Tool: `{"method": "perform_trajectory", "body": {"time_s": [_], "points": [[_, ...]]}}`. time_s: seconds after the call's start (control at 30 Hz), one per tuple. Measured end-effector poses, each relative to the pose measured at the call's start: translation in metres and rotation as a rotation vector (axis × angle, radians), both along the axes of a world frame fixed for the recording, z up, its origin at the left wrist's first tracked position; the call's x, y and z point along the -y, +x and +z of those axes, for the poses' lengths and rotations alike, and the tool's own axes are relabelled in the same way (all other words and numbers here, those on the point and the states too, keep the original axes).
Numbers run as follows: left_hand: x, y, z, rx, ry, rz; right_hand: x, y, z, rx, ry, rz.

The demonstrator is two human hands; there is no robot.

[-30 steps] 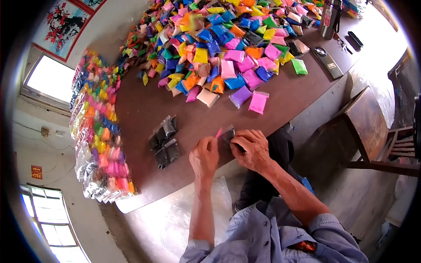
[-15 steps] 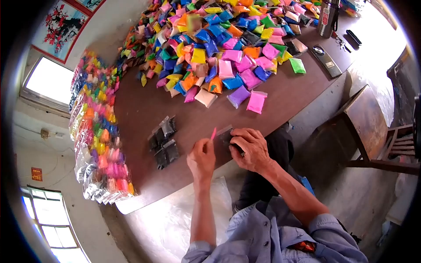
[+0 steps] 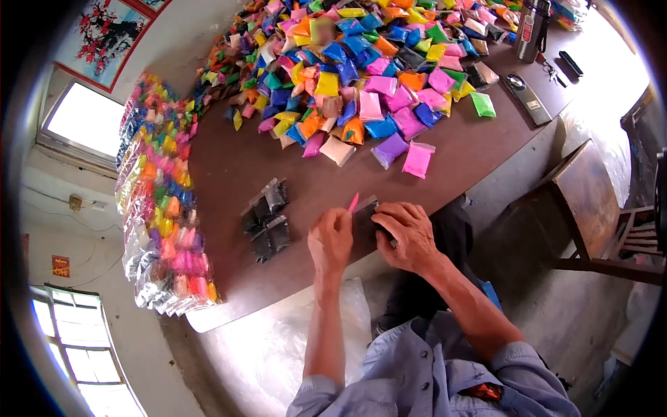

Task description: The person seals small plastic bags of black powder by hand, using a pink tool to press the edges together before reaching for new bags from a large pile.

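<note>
My left hand (image 3: 331, 240) is closed round a thin pink stick (image 3: 353, 202) whose tip points up above the fingers. My right hand (image 3: 408, 238) grips a small dark packet (image 3: 365, 215) with a clear top edge, close to the table's front edge. The hands are a little apart, and the stick's tip is near the packet's upper left side. Several black packets (image 3: 267, 221) lie in a cluster on the brown table, left of my left hand.
Many colourful packets (image 3: 347, 76) are heaped at the table's back. Bagged packets (image 3: 170, 222) line its left side. A pink packet (image 3: 418, 160) lies in front of the heap. At the back right are a phone (image 3: 526, 101) and a flask (image 3: 532, 31); a wooden chair (image 3: 587, 201) stands right.
The whole view has shifted slightly. My left hand with the pink stick and my right hand with the dark packet keep nearly the same places; the stick leans more to the right.
</note>
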State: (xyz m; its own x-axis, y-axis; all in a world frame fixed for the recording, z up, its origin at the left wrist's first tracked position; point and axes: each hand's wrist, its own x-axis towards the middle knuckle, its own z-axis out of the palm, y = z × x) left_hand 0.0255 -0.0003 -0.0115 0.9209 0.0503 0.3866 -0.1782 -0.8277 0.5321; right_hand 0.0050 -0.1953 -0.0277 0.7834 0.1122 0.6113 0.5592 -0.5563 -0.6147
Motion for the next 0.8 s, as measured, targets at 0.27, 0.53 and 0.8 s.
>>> {"method": "perform_trajectory", "body": {"time_s": [0.27,0.53,0.8], "points": [[-0.008,-0.012,0.005,-0.203,-0.436,0.178,-0.002,0.000,0.006,-0.038,-0.046,0.022],[-0.003,-0.014,-0.001,-0.070,-0.460,0.169,-0.005,0.003,-0.005,0.112,0.064,-0.066],[0.003,-0.016,0.004,0.052,-0.258,0.160,-0.012,0.007,0.006,0.048,0.202,-0.148]]}}
